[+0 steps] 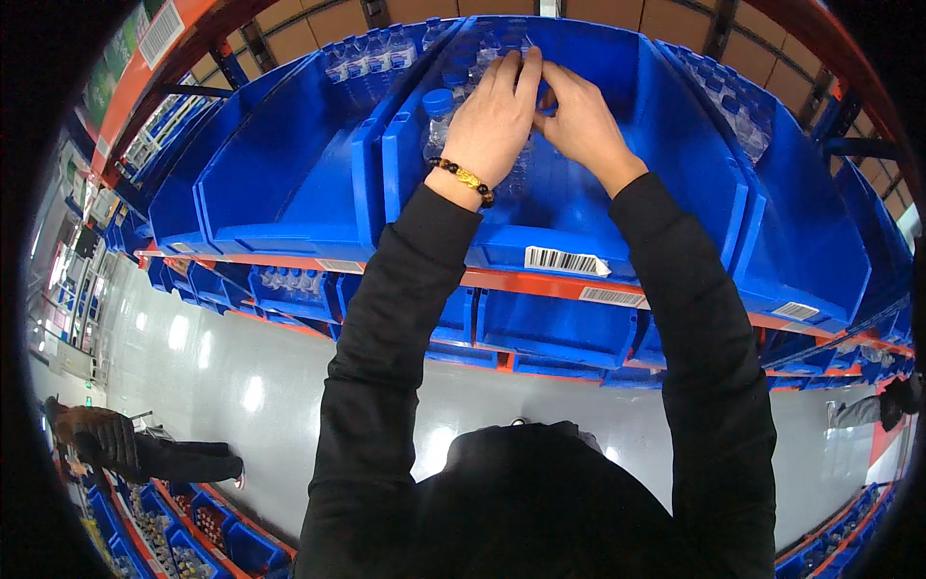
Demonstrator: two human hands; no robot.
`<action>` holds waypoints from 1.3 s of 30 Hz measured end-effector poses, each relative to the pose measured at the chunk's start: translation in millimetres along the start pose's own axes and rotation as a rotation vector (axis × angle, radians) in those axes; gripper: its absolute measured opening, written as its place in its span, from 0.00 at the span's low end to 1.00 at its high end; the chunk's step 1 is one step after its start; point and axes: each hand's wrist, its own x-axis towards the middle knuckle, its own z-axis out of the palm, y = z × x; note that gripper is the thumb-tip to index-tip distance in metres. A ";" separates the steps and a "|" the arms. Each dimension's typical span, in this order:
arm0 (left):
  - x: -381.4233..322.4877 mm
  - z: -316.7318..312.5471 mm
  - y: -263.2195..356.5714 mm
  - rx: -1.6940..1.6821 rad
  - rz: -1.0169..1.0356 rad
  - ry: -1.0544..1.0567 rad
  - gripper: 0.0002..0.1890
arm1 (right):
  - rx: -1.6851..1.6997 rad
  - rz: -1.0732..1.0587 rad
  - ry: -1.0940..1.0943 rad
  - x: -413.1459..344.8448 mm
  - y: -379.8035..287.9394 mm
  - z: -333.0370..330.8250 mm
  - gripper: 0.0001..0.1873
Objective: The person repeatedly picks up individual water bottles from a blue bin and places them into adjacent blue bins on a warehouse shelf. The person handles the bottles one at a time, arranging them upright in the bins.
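Both my hands reach into a blue plastic shelf bin [579,242] that holds several clear plastic bottles with blue caps. My left hand [499,112], with a beaded bracelet [466,177] at its wrist, lies over the bottles on the bin's left side. My right hand [579,116] is close beside it, its fingers bent towards the left fingertips. A bottle [438,119] stands just left of my left hand. Clear plastic shows beneath and between the hands; whether either hand grips a bottle is hidden.
Neighbouring blue bins hold bottles at their backs, left [372,54] and right [738,108]. An orange shelf beam [521,284] runs under the bins, with lower bins [557,326] beneath. One person [130,445] is at the far left, another [893,405] at the far right.
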 end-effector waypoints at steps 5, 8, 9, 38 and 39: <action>0.4 0.9 0.1 0.032 0.005 -0.003 0.36 | -0.002 0.053 -0.040 -0.8 -1.9 -1.1 0.30; 1.0 3.3 -0.5 0.034 -0.003 -0.010 0.36 | 0.004 0.055 -0.053 -0.5 -1.4 -1.6 0.30; 1.0 4.0 -0.9 0.054 0.003 -0.004 0.35 | 0.004 0.048 -0.055 -0.8 -1.3 -1.4 0.30; 1.4 3.8 1.2 0.031 -0.021 -0.038 0.40 | -0.011 0.106 -0.084 -6.3 10.5 5.0 0.40; 3.4 2.7 1.3 0.025 -0.019 -0.042 0.40 | 0.004 0.106 -0.080 -5.3 11.0 4.0 0.40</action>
